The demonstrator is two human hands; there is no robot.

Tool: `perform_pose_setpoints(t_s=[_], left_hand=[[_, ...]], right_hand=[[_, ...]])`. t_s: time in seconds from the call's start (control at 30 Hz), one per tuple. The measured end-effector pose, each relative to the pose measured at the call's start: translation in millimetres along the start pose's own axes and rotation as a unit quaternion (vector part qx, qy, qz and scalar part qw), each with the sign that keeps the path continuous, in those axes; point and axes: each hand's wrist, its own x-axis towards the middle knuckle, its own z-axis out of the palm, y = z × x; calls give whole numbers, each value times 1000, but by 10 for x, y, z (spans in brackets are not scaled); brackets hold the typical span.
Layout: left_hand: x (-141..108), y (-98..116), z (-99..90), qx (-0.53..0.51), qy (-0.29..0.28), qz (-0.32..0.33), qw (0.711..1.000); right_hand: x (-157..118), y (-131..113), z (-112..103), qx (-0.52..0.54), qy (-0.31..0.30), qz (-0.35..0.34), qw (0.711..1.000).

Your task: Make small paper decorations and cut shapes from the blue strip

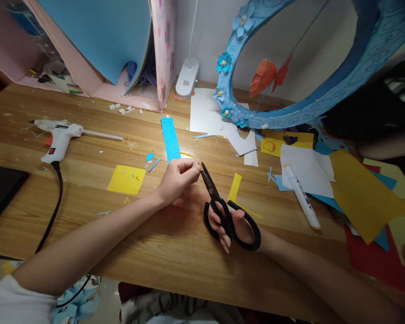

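Near the middle of the desk, my left hand (179,180) is closed in a pinch on a tiny yellow-orange piece, mostly hidden by its fingertips. My right hand (231,225) has its thumb and fingers through the handles of black scissors (216,193). The scissor tips meet the small piece at my left fingertips, the blades slightly apart. Just behind my left hand lies a blue strip (170,139) with drawn flower shapes. A yellow paper square (126,179) with small scraps on it is to the left, and a narrow yellow strip (235,186) lies right of the scissors.
A white glue gun (61,137) with a black cord lies at left. Behind stand a pink and blue box (162,54), a white plug-in block (187,78) and a blue decorated ring (276,114). A marker (302,198) and coloured papers (367,193) cover the right side.
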Motion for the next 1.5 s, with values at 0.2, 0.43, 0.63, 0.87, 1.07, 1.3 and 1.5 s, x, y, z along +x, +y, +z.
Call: perform_pose_setpoints(t_s=[0.2, 0.43, 0.63, 0.87, 1.07, 1.3, 1.5], left_hand=[[-4, 2, -6, -1, -1, 0, 1000], [-1, -6, -14, -8, -6, 3, 1000], [-2, -22, -17, -8, -8, 4, 1000], [3, -31, -17, -2, -1, 6, 1000], [7, -36, -11, 14, 3, 6, 1000], [2, -32, -7, 7, -10, 8, 1000], [6, -37, -15, 8, -15, 12, 1000]], right_hand=[[18, 5, 16, 44, 13, 20, 999], [17, 43, -31, 107, -1, 43, 993], [11, -16, 28, 44, 27, 28, 998], [31, -184, 143, -24, 27, 19, 999], [29, -143, 108, -32, 21, 16, 999], [27, -144, 107, -35, 23, 30, 999], [60, -101, 88, 17, 9, 32, 999]])
